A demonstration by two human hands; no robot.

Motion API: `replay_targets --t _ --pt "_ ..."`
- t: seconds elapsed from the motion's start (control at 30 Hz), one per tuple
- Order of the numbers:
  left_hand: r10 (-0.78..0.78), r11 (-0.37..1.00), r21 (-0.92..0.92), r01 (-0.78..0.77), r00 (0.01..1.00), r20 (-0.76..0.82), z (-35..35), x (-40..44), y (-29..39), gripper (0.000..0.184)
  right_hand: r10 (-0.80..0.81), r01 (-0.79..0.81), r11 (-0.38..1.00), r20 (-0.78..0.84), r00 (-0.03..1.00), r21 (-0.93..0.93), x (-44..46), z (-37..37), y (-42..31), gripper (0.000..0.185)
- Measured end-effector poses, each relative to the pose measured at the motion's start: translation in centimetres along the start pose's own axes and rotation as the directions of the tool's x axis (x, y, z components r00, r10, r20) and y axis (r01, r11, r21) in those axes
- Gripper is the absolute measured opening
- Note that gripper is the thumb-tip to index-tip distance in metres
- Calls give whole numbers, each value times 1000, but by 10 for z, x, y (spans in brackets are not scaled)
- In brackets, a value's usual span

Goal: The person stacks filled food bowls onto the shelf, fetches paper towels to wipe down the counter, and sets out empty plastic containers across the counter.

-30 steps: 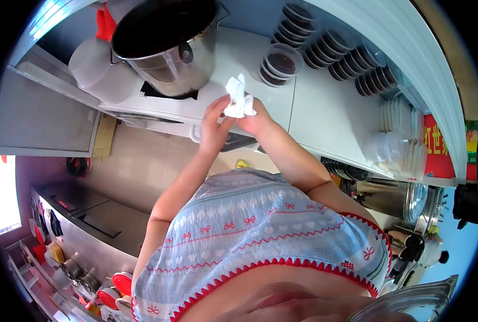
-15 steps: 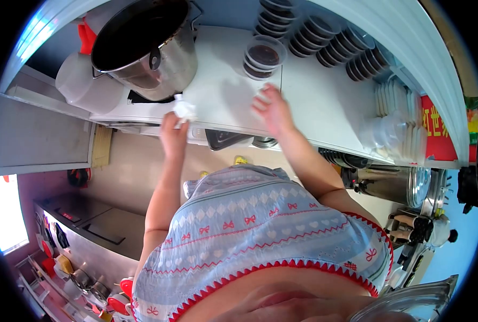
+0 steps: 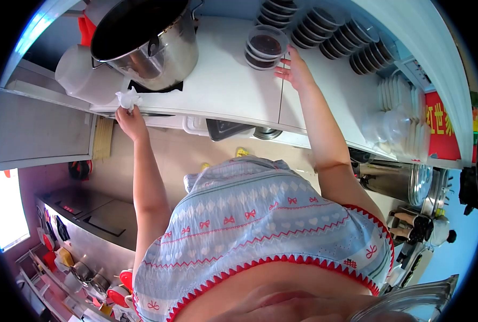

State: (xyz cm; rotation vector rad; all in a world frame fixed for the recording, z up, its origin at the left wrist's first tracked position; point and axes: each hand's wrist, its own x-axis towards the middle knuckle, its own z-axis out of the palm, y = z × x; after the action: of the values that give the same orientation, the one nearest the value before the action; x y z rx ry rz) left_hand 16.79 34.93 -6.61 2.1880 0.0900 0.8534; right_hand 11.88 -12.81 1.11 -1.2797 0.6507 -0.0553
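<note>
My left hand [image 3: 131, 123] pinches a crumpled white tissue [image 3: 128, 98] at the front edge of the white counter [image 3: 228, 86]. Just beyond it stands a large steel stockpot [image 3: 166, 61] with a dark inside. My right hand [image 3: 299, 72] reaches over the counter with its fingers apart, holding nothing. Its fingertips are beside the right rim of a short stack of clear plastic tubs [image 3: 265, 45] with dark contents; whether they touch it I cannot tell.
More stacked tubs [image 3: 317, 27] of dark contents line the counter's back. White lids [image 3: 392, 96] and clear plastic ware [image 3: 389, 129] stand at the right end. A translucent container [image 3: 83, 78] is left of the pot. Another person [image 3: 437, 231] is at far right.
My left hand has moved left with the tissue, along the counter edge. My right hand has gone forward and right, up to the side of the tub stack.
</note>
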Motion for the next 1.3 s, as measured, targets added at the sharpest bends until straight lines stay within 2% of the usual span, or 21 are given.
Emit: replay_targets --t 0.03,0.1,0.13,0.17,0.2,0.27,0.3,0.37,0.5,0.6,0.67,0.73,0.8,0.93,1.0,1.13,1.3 --pt "-18 999 -40 18 1000 13 -2 2 3 21 3 -3 1000 22 1000 -3 -1 0 -3 75" --pt "10 1000 19 -10 1000 0 -2 -6 16 19 5 -6 1000 -13 1000 -27 -1 1 -5 75" --pt "-82 937 -338 84 996 21 1 -15 27 18 52 -52 997 12 999 48 5 -2 -4 67" --pt "-159 744 -647 169 984 75 1 -23 37 18 96 -100 987 40 995 124 11 -6 -2 60" --pt "-122 746 -639 187 982 145 3 -36 35 18 97 -101 987 37 995 127 22 -12 6 60" --pt "-107 762 -609 218 971 214 3 -62 43 18 26 -39 994 128 991 98 43 -25 24 44" --pt "-92 779 -577 245 955 280 0 -72 47 18 26 -38 994 123 992 99 42 -23 25 44" --pt "-124 779 -553 296 937 328 -5 -84 55 21 -33 36 999 72 997 -41 36 -13 26 21" --pt "-167 756 -524 394 889 427 -14 -94 57 25 -6 10 999 100 995 -44 36 -14 26 20" --pt "-181 707 -564 426 881 438 -20 -95 65 27 -35 41 997 90 995 -67 28 -24 30 23" --pt "-178 718 -552 423 879 442 -22 -95 65 27 -90 89 996 29 996 10 7 -34 30 24" --pt "-173 728 -540 423 875 452 -21 -93 71 28 -98 98 995 -22 995 -1 -12 -55 28 23" --pt "-159 696 -592 406 892 424 -20 -92 80 20 -90 88 996 -102 991 -19 -34 -81 25 24" --pt "-88 655 -637 407 878 471 -13 -91 83 21 -79 79 997 -188 979 -7 -71 -135 34 27" --pt "-103 674 -591 444 848 519 -10 -93 87 23 -63 59 998 -249 967 -22 -90 -153 37 29" --pt "-58 672 -586 453 821 568 -1 -94 93 23 -65 65 998 -317 946 -11 -112 -165 45 30" --pt "-3 698 -585 413 819 574 2 -92 97 26 -64 63 998 -317 946 -14 -124 -157 46 33"
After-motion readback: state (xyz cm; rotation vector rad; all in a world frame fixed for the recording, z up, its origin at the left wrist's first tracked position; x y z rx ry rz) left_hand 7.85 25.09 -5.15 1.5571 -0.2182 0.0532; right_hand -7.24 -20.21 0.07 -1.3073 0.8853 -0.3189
